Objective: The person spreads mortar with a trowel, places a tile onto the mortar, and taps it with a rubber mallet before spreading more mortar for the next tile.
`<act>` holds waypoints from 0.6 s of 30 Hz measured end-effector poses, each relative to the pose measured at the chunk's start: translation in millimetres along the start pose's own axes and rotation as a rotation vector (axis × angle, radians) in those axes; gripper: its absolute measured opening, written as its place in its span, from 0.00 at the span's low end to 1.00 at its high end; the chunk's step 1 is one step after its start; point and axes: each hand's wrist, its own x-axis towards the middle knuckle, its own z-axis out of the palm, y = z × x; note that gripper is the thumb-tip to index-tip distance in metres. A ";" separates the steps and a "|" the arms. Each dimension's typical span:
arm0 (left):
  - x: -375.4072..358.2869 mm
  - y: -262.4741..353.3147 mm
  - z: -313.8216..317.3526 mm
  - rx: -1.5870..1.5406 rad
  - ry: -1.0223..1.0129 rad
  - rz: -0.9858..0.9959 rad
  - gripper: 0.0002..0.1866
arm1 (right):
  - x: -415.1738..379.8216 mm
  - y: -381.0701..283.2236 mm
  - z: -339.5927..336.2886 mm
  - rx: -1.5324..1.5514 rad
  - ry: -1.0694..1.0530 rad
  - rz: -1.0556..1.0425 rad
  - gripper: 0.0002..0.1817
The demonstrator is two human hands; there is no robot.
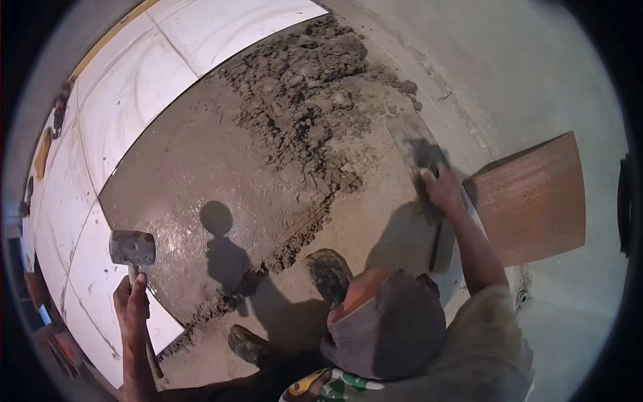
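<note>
My left hand (pixel 132 298) is closed round the handle of a mallet (pixel 132 248) at the lower left, its dark head upward near the white tiles (pixel 94 161). On the right, my right hand (pixel 441 186) is closed near a dark, flat object by the wall side; what its fingers hold is too dark to make out. Between the hands lies smooth, wet grey mortar (pixel 167 181). Rough, crumbly mortar (pixel 301 87) is heaped above it.
A reddish-brown box-like object (pixel 532 201) stands at the right, beside the grey wall. Dark, dirty shoes (pixel 329 276) are at the mortar's lower edge. A grey cap (pixel 388 325) fills part of the lower middle. Assorted objects lie at the far left.
</note>
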 end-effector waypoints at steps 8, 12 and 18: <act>3.9 4.8 25.9 0.094 -0.135 0.020 0.21 | 129.0 1.4 -26.9 -0.344 0.131 0.168 0.25; 10.1 -16.0 13.6 0.230 -0.079 0.009 0.20 | 146.3 -2.4 -10.5 -0.459 0.146 0.120 0.24; 27.7 -34.4 3.9 0.198 -0.015 -0.022 0.20 | 196.6 4.3 25.0 -0.455 0.200 -0.078 0.21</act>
